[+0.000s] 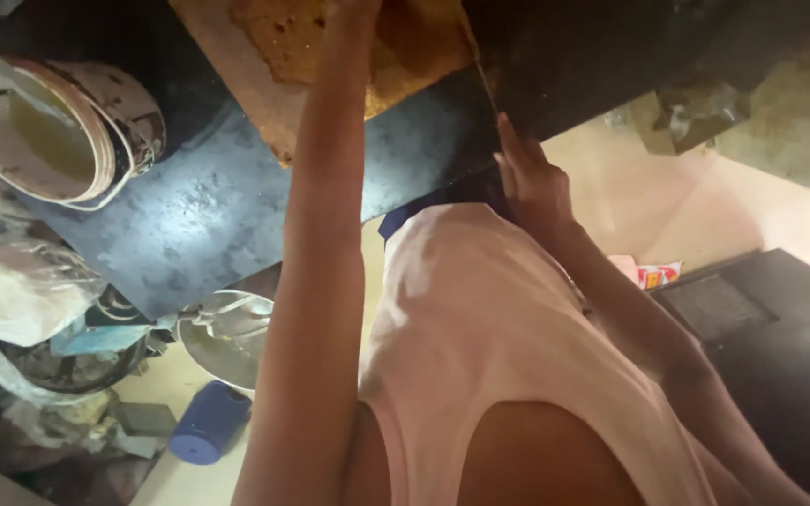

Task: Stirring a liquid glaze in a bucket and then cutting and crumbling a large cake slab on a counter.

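My left arm reaches up the middle of the view, and my left hand (353, 7) rests on a brown crumbly slab (414, 42) at the top edge. Most of that hand is cut off, so its fingers cannot be read. The slab lies on a pale wooden board (236, 56) on a dark worktop (189, 215). My right hand (529, 183) is closed around a thin knife-like blade (482, 75). The blade runs up along the slab's right edge.
A white bucket (49, 131) with yellowish liquid stands at the far left of the worktop. Below it are a plastic bag (21, 290), a metal bowl (227, 342) and a blue cylinder (208, 422) on the floor. A small red and yellow packet (658, 275) and a dark mat (780, 347) lie at the right.
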